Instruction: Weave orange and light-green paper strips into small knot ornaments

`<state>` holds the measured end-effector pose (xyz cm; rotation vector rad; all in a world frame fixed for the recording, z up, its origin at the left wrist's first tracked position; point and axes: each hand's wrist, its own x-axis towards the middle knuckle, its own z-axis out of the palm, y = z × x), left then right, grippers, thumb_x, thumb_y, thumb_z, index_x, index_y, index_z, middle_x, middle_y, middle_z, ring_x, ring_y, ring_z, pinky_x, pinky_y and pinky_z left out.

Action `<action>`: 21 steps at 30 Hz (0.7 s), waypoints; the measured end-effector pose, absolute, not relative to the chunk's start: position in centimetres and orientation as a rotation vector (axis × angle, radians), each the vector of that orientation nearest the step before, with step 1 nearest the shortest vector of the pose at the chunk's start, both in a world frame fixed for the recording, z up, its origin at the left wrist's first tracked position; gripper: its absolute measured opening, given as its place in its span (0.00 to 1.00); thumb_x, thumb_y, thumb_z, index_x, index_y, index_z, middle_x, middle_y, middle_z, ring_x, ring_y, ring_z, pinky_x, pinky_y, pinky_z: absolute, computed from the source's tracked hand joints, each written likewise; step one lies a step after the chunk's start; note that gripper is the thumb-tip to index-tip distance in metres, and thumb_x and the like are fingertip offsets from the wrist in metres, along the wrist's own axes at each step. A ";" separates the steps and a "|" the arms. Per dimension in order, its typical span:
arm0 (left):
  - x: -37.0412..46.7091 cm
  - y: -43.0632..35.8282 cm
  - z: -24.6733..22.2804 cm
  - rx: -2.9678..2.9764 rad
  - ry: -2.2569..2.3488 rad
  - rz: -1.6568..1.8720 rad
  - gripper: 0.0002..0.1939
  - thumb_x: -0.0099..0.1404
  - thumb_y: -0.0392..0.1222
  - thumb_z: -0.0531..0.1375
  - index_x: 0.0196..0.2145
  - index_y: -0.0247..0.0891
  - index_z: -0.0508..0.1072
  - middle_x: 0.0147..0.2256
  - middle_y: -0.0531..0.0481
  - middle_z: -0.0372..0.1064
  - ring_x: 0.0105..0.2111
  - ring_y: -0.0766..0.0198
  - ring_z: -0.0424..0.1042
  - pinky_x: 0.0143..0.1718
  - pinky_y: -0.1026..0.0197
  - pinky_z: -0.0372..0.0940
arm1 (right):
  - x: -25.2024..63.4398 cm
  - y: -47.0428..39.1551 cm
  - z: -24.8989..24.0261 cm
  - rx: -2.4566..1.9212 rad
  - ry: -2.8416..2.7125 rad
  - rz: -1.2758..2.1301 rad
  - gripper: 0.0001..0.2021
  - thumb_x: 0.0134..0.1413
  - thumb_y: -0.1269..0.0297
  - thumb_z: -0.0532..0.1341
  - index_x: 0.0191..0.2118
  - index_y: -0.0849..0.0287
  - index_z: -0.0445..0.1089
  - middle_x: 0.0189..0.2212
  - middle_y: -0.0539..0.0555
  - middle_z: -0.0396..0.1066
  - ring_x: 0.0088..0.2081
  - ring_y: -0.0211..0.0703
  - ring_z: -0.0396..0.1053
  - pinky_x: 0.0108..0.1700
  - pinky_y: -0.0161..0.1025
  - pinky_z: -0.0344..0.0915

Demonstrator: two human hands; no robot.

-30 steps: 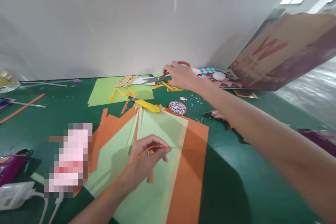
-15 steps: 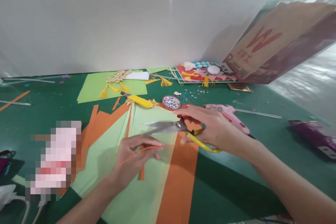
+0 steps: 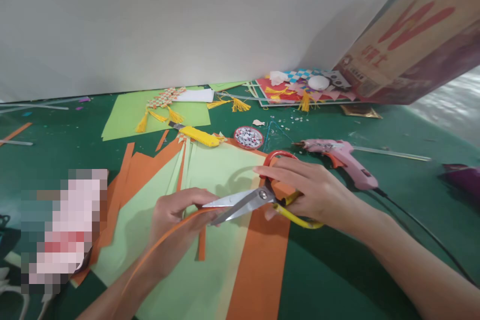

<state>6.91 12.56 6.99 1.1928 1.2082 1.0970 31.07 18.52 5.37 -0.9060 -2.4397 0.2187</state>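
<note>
My left hand [image 3: 174, 222] pinches a narrow orange paper strip [image 3: 162, 239], whose long end trails back over my forearm. In my right hand [image 3: 318, 187] are scissors [image 3: 243, 206] with one red and one yellow handle. Their blades stand apart, with the tips at my left fingers and the strip's end; whether paper lies between them I cannot make out. Beneath both hands lie light green paper [image 3: 221, 170] and a wide orange sheet [image 3: 262, 265]. A short orange strip [image 3: 202, 247] rests on the green paper below my left hand.
Farther back lie a yellow utility knife [image 3: 200, 136], a round dish of tiny pieces [image 3: 248, 137] and a woven checkered piece [image 3: 167, 97] with tassels. A pink hot glue gun [image 3: 343, 155] with its cord sits right; a paper bag [image 3: 416, 35] stands behind. At left is a pixelated object [image 3: 69, 230].
The scissors have come left and slightly down, bringing the open blades to my left fingers. The strip now trails back along my left forearm. The view has shifted a little.
</note>
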 end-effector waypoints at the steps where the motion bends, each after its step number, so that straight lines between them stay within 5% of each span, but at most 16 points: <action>1: 6.9 12.5 6.9 1.189 1.208 1.093 0.04 0.54 0.38 0.65 0.23 0.41 0.78 0.23 0.52 0.72 0.23 0.66 0.69 0.24 0.66 0.62 | 31.1 18.5 5.4 -0.902 -2.442 0.188 0.25 0.52 0.42 0.56 0.50 0.52 0.71 0.35 0.57 0.74 0.33 0.48 0.71 0.35 0.43 0.69; 21: 7.0 12.6 6.5 1.154 1.233 1.180 0.03 0.55 0.36 0.66 0.25 0.42 0.78 0.21 0.55 0.71 0.20 0.71 0.68 0.26 0.69 0.65 | 30.9 18.1 5.8 -0.759 -2.471 -0.123 0.20 0.58 0.56 0.58 0.50 0.67 0.66 0.29 0.56 0.70 0.29 0.39 0.68 0.30 0.35 0.68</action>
